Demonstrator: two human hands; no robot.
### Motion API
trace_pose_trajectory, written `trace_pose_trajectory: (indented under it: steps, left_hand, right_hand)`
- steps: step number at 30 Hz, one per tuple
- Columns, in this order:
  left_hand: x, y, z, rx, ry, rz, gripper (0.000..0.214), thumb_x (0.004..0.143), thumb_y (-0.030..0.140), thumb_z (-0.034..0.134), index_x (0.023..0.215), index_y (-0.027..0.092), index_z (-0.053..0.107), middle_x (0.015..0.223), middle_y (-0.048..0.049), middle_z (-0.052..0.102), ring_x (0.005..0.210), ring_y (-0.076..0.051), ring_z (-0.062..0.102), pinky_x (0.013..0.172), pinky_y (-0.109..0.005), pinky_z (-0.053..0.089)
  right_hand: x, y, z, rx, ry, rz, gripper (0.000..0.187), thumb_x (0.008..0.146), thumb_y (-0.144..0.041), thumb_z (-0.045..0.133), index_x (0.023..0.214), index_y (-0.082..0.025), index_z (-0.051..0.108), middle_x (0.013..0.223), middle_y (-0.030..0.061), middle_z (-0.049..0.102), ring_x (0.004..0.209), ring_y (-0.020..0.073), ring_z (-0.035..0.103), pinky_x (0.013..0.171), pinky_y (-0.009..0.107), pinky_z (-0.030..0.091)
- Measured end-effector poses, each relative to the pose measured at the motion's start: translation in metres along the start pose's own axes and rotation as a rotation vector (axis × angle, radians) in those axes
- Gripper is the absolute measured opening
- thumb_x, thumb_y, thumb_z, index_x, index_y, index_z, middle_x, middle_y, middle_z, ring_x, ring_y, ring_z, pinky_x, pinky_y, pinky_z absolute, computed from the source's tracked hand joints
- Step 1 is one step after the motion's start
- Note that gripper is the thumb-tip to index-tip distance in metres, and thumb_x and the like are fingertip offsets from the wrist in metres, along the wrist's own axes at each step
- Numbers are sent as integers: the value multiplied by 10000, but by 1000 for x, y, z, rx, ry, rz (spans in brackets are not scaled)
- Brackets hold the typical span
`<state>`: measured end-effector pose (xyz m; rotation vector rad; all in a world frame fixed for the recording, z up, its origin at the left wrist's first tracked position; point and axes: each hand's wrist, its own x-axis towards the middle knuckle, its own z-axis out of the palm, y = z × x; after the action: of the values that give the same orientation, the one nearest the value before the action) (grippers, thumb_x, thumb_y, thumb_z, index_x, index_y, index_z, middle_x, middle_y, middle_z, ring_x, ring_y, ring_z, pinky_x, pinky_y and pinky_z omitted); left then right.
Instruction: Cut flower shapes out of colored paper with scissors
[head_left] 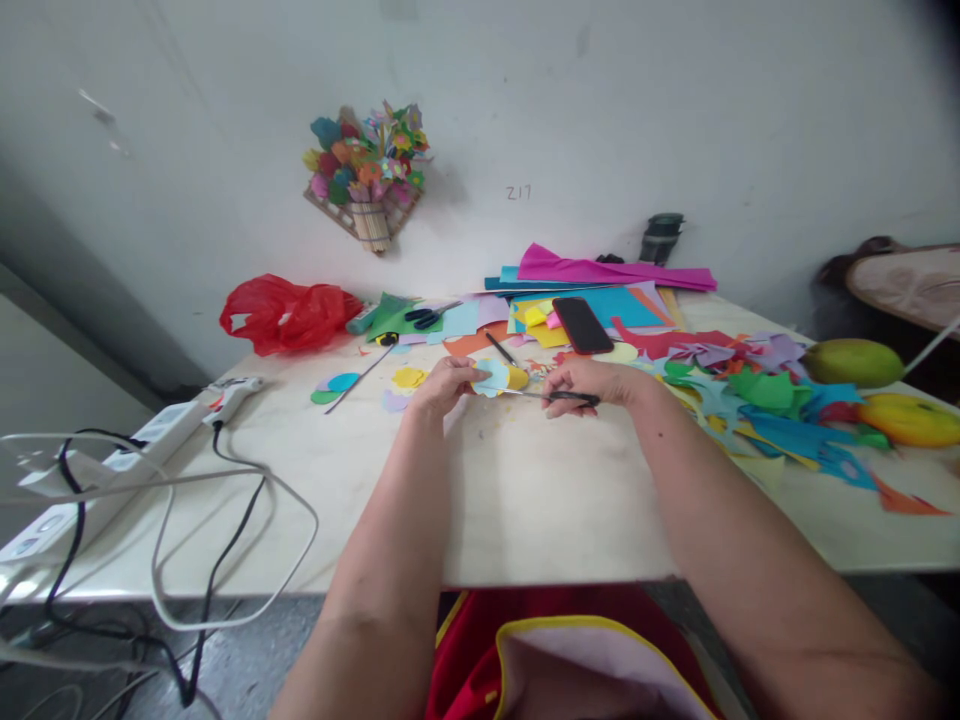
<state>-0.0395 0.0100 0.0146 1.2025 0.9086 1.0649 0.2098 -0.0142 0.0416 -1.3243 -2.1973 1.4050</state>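
Observation:
My left hand (448, 384) pinches a light blue paper cutout (491, 376) together with a yellow piece of paper (517, 378). In my right hand (574, 382) is a pair of scissors (576, 398) with dark handles, its blades pointing left along the lower edge of the paper. Beside my left hand lie yellow paper cutouts (409, 378) on the table. Just beyond the hands, a black pen (500, 348) rests among small paper scraps. My fingers partly cover the scissor handles.
Coloured paper scraps (772, 395) and two mangoes (855, 362) occupy the right. A phone (582, 325), second scissors (426, 316) and a red plastic bag (285, 312) lie farther back. Cables and a power strip (161, 425) cover the left. Paper flowers (367, 165) hang on the wall.

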Motion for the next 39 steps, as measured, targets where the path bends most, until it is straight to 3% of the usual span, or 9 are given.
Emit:
trace_pose_trajectory:
  steps: [9, 21, 30, 34, 39]
  left_hand:
    - [2, -3, -2, -22, -22, 13, 267, 374, 199, 857, 519, 107, 653, 520, -28, 630, 472, -108, 570, 506, -226, 462]
    - [5, -6, -4, -17, -19, 44, 206, 459, 180, 822, 514, 114, 635, 526, -51, 630, 475, -130, 575, 507, -250, 453]
    - [10, -8, -7, -229, 203, 132, 214, 465, 141, 805, 513, 127, 597, 549, -33, 636, 496, -116, 581, 532, -238, 495]
    - [11, -7, -1, -302, 261, 134, 199, 481, 136, 795, 599, 122, 636, 638, -55, 686, 582, -154, 643, 603, -267, 533]
    - [16, -12, 16, -393, 325, 137, 183, 521, 134, 770, 621, 135, 617, 639, -38, 679, 603, -156, 650, 645, -291, 545]
  right_hand:
    - [-1, -2, 2, 4, 12, -8, 403, 559, -430, 858, 772, -149, 663, 479, -52, 554, 378, 56, 445, 357, 183, 334]
    - [1, 0, 2, 9, 17, -6, 392, 549, -418, 863, 766, -153, 672, 478, -48, 548, 388, 63, 449, 359, 190, 342]
    - [-12, 9, -12, 60, 6, -25, 265, 676, -362, 762, 765, -146, 637, 481, -39, 561, 382, 79, 482, 375, 201, 342]
    - [-11, 11, -14, 220, 164, -86, 197, 685, -268, 724, 789, -130, 631, 477, -27, 561, 381, 78, 465, 368, 205, 299]
    - [17, 4, 8, 592, 584, -195, 337, 583, -208, 792, 853, -147, 598, 602, 20, 659, 492, 115, 574, 407, 204, 327]
